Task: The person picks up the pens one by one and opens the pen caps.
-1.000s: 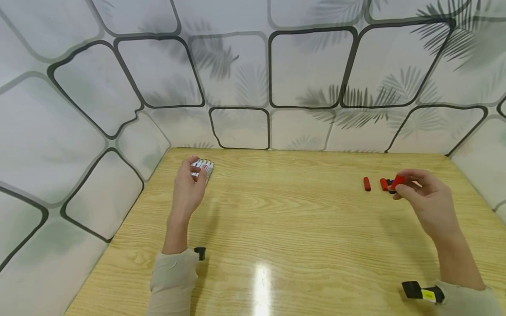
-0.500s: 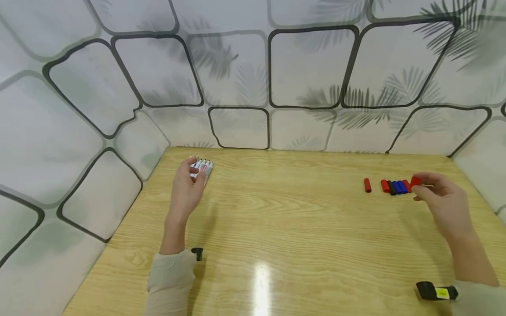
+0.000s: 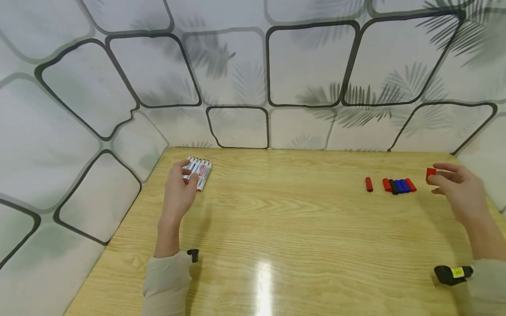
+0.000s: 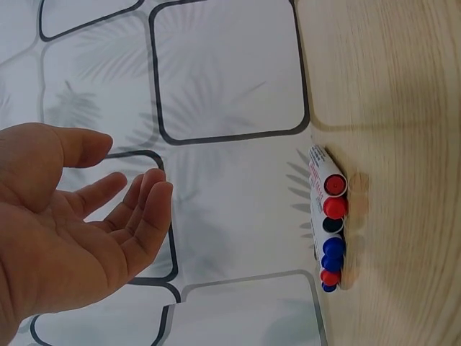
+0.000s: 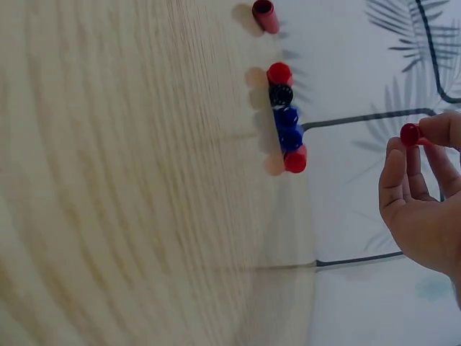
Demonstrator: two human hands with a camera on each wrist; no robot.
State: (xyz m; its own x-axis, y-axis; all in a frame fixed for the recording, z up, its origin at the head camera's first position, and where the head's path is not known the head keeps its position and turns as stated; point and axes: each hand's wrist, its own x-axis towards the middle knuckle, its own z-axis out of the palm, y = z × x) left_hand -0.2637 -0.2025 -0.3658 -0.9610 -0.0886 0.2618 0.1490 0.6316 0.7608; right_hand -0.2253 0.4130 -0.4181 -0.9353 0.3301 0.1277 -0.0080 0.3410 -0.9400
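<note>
My right hand [image 3: 460, 191] pinches a red marker cap [image 3: 431, 174] between thumb and fingers, raised above the table to the right of the cap row. That row holds a red cap [image 3: 386, 184], a black cap [image 3: 393, 187], two blue caps [image 3: 402, 186] and another red cap [image 3: 411, 184], side by side. A lone red cap [image 3: 369, 184] lies left of them. On the far left, several white markers [image 3: 204, 175] lie side by side, partly hidden by my left hand [image 3: 178, 191]. The left wrist view shows that hand's fingers [image 4: 148, 231] loosely bent, holding nothing, apart from the markers.
The wooden table [image 3: 276, 228] meets a patterned wall [image 3: 237, 127] at the back and another at the left. Black wrist-camera parts [image 3: 450, 275] show at the right cuff and the left one.
My right hand has moved right with the red cap, away from over the row, uncovering the blue caps and the end red one. My left hand has shifted slightly left, showing more of the markers.
</note>
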